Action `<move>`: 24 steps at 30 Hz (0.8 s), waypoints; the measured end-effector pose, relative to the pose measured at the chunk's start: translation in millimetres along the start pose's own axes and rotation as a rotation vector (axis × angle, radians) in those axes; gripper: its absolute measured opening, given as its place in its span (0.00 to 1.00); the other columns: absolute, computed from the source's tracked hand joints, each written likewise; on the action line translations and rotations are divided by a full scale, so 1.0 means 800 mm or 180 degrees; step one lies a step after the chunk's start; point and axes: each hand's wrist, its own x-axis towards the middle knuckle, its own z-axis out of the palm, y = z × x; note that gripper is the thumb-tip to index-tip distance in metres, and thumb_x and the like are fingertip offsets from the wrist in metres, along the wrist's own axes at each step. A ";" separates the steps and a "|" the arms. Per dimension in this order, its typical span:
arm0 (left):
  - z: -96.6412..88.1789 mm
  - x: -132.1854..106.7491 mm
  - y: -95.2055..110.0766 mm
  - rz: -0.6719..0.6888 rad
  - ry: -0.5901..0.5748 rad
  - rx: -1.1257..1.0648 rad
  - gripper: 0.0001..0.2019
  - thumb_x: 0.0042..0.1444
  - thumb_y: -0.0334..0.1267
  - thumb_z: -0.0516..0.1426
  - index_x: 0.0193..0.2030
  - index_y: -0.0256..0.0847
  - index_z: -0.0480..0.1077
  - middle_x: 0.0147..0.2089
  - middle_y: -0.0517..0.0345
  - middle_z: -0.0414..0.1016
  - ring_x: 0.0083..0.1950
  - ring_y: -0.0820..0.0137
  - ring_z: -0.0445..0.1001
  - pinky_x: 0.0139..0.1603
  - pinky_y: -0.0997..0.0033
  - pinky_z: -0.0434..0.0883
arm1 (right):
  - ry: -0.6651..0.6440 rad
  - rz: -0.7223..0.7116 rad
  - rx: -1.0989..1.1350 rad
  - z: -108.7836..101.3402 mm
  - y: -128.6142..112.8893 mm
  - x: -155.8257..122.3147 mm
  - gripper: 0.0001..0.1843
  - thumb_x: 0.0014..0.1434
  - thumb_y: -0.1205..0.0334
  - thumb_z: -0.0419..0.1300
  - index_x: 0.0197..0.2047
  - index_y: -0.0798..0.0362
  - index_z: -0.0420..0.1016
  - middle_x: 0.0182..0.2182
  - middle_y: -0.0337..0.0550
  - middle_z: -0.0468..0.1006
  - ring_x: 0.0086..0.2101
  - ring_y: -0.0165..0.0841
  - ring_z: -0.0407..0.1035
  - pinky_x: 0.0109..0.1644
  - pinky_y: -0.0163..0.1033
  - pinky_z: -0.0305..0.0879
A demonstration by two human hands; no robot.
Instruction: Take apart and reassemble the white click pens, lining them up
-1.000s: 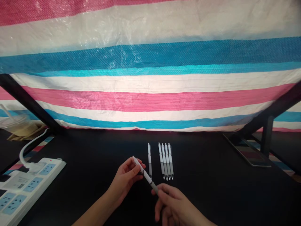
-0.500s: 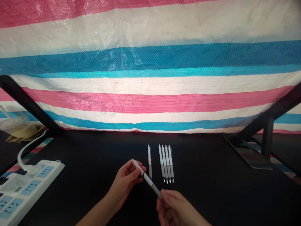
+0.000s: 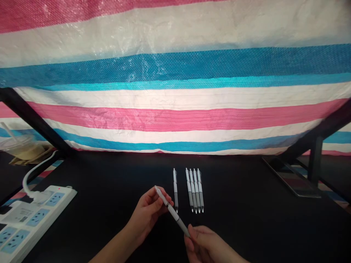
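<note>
A white and grey pen (image 3: 172, 212) is held slantwise above the black table (image 3: 109, 190), its upper end to the left. My left hand (image 3: 149, 210) pinches the white upper part between thumb and fingers. At the lower right, my right hand (image 3: 205, 241) grips the grey end, and its fingers hide the tip. Just beyond the hands a single similar pen (image 3: 175, 188) lies upright in view on the table. To its right several matching pens (image 3: 194, 190) lie side by side, tips toward me.
A white power strip (image 3: 35, 219) with a plugged-in cord lies at left. A flat dark tablet-like object (image 3: 293, 179) rests at right beside a black frame leg (image 3: 315, 160). Striped plastic sheeting (image 3: 175, 120) hangs behind the table. A plastic cup (image 3: 19, 146) stands at far left.
The held pen has turned slightly about its length and shifted a little down and right with my right hand. Both hands keep hold of it.
</note>
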 end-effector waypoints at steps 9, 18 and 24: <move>0.007 -0.001 0.006 0.0085 0.0571 0.0352 0.20 0.54 0.39 0.64 0.54 0.45 0.71 0.35 0.58 0.76 0.33 0.73 0.72 0.37 0.72 0.73 | -0.0388 -0.0116 0.0432 0.009 -0.016 -0.014 0.30 0.55 0.42 0.60 0.49 0.61 0.74 0.43 0.56 0.78 0.41 0.43 0.75 0.41 0.41 0.65; 0.009 0.002 0.005 0.0110 0.0535 0.0734 0.21 0.51 0.41 0.65 0.52 0.44 0.69 0.33 0.57 0.77 0.31 0.71 0.74 0.35 0.71 0.73 | -0.0429 -0.0065 0.0454 0.010 -0.020 -0.017 0.35 0.57 0.37 0.55 0.50 0.63 0.74 0.45 0.60 0.77 0.43 0.46 0.73 0.45 0.45 0.62; 0.007 0.003 0.003 0.0207 0.0518 0.0725 0.17 0.53 0.40 0.64 0.48 0.43 0.67 0.34 0.57 0.77 0.31 0.72 0.75 0.36 0.71 0.73 | -0.0472 -0.0057 0.0509 0.009 -0.021 -0.016 0.36 0.57 0.37 0.54 0.49 0.64 0.74 0.43 0.58 0.77 0.43 0.45 0.73 0.45 0.44 0.62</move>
